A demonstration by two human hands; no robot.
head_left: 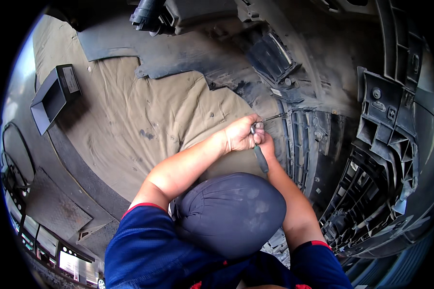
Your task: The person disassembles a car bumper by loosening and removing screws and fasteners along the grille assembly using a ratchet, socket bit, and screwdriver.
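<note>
Both my hands meet in the middle of the view, close to a row of dark plastic ribs. My left hand is closed round the metal head of a ratchet-like tool. Its dark grip slants down across my right wrist. My right hand is closed just beside the left, its fingers curled against the tool's metal part; the left hand partly hides it. From the hands a thin metal shaft points right to the ribbed part, and its far tip is hard to make out.
A creased tan cloth covers the ground under my arms. An open dark grey box stands at the left. Dusty vehicle panels and a black plastic housing lie ahead; a large bumper-like part rises at the right. My bent, dark-clothed knee is below.
</note>
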